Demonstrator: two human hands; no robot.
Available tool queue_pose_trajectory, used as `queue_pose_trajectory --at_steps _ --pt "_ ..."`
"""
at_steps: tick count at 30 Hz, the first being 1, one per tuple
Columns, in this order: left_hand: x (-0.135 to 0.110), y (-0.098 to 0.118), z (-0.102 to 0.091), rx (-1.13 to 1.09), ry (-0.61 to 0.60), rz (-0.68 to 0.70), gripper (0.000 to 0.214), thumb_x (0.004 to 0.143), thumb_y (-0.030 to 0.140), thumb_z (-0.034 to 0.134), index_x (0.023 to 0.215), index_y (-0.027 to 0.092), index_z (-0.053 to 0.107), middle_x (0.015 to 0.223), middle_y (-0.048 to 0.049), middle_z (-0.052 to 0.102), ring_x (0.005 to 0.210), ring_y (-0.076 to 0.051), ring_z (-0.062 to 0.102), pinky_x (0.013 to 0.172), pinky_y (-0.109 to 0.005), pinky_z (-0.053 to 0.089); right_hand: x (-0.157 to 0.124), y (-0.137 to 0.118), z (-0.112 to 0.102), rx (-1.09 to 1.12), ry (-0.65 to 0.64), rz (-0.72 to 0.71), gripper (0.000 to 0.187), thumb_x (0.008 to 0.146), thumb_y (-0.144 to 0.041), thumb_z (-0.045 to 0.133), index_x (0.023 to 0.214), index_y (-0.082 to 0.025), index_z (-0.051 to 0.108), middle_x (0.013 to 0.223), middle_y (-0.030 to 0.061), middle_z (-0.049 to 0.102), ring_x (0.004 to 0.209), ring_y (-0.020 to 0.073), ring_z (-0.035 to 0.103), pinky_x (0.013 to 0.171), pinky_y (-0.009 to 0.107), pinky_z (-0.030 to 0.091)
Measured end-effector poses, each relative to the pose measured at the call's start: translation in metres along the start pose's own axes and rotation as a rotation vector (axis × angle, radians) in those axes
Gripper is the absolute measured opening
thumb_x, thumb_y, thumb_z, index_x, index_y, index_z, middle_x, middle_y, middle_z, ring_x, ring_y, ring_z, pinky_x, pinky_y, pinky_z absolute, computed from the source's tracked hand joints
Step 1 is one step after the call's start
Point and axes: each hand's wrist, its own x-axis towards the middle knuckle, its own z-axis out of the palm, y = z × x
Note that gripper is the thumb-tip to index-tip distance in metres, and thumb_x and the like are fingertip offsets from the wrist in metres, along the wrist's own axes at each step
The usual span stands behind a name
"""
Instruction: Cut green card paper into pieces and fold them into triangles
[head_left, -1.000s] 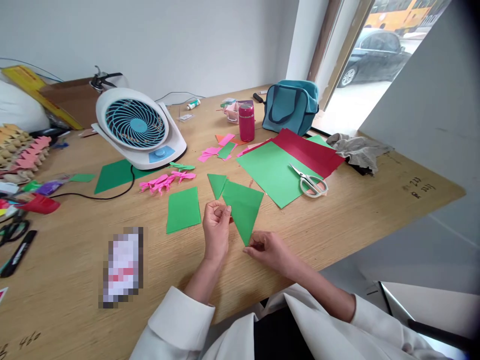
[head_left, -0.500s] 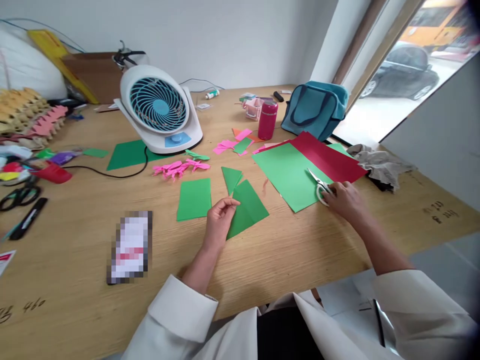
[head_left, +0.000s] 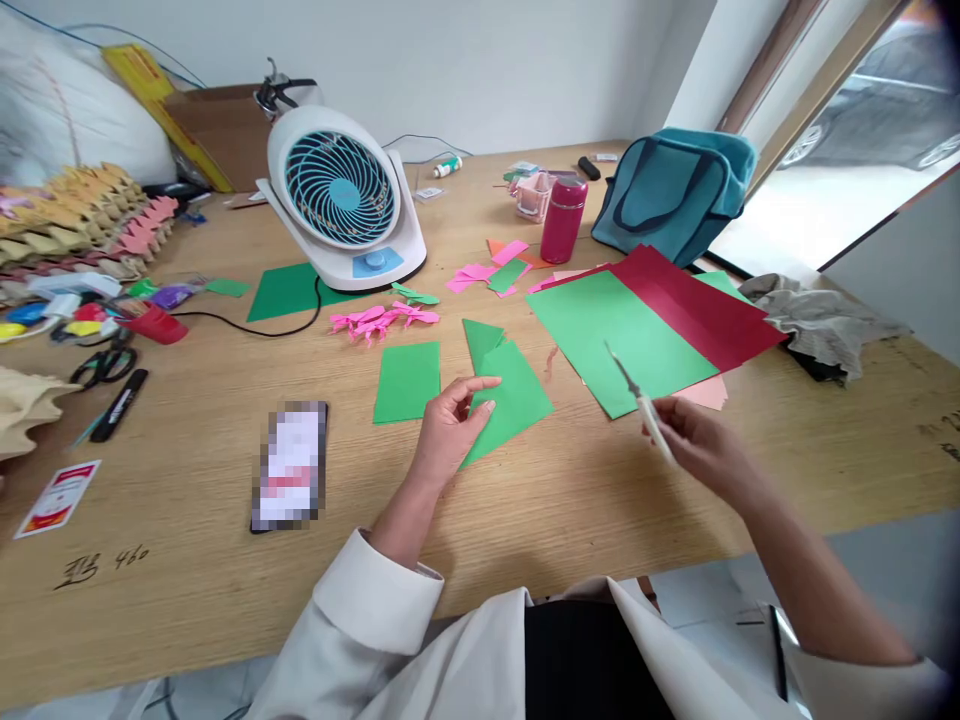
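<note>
My left hand (head_left: 456,425) grips the left edge of a sheet of green paper (head_left: 517,390), with thumb and forefinger showing over it. A green paper triangle (head_left: 481,340) lies partly against the sheet's upper edge. Left of this hand is a second green paper rectangle (head_left: 407,382), flat on the table. My right hand (head_left: 697,440) is closed around the white handles of a pair of scissors (head_left: 636,390). Their blades point up and left, above the edge of a large light-green sheet (head_left: 615,330) that overlaps red paper (head_left: 697,305).
Pink paper cutouts (head_left: 382,318) lie beyond the papers, before a white fan (head_left: 345,195). A red flask (head_left: 563,220) and a blue bag (head_left: 667,195) stand at the back. A phone (head_left: 291,465), black scissors (head_left: 105,365) and a marker (head_left: 120,405) lie to the left.
My right hand has lifted the scissors off the large green sheet and drawn them toward me. My left thumb has spread lower on the green paper. The view has shifted slightly left.
</note>
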Motion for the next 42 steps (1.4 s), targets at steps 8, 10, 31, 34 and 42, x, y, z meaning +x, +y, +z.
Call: queue_pose_trajectory --at_steps 8,10,31,34,42 --pt "-0.013 0.037 -0.01 0.088 0.029 0.059 0.039 0.08 0.013 0.065 0.117 0.026 0.069 0.113 -0.0037 0.065 0.085 -0.013 0.058 0.072 -0.024 0.044 -0.059 -0.053 0.046 0.265 -0.434 0.102 0.033 0.086 -0.052 0.061 0.087 -0.019 0.061 0.077 0.0013 0.055 0.072 0.0158 0.049 0.062 0.028 0.039" --pt "-0.017 0.047 -0.016 0.121 0.059 0.078 0.041 0.08 0.012 0.064 0.118 0.026 0.069 0.116 -0.0039 0.063 0.085 -0.013 0.058 0.07 -0.023 0.044 -0.066 -0.061 0.052 0.361 -0.53 0.14 0.037 0.087 -0.055 0.058 0.087 -0.018 0.059 0.075 0.0003 0.051 0.068 0.0141 0.046 0.06 0.027 0.038" --pt "-0.043 0.083 -0.031 0.263 -0.055 -0.104 0.042 0.08 0.015 0.066 0.12 0.029 0.069 0.098 -0.003 0.064 0.066 -0.011 0.052 0.055 -0.023 0.04 -0.075 -0.089 0.072 0.69 -0.771 0.233 0.047 0.081 -0.066 0.061 0.087 -0.02 0.058 0.071 0.0002 0.053 0.061 0.0131 0.05 0.061 0.027 0.045" --pt "-0.044 0.086 -0.029 0.287 -0.081 -0.109 0.042 0.08 0.015 0.066 0.119 0.029 0.069 0.098 -0.0025 0.063 0.063 -0.01 0.048 0.054 -0.023 0.038 -0.077 -0.086 0.073 0.753 -0.783 0.248 0.045 0.082 -0.065 0.061 0.088 -0.02 0.06 0.071 0.0 0.053 0.061 0.0127 0.05 0.06 0.026 0.045" --pt "-0.046 0.088 -0.027 0.315 -0.129 -0.126 0.041 0.082 0.016 0.066 0.12 0.03 0.069 0.104 -0.0031 0.063 0.063 -0.009 0.049 0.054 -0.023 0.039 -0.078 -0.083 0.073 0.806 -0.758 0.261 0.043 0.084 -0.061 0.063 0.088 -0.019 0.061 0.069 0.0004 0.055 0.059 0.0119 0.05 0.058 0.025 0.044"
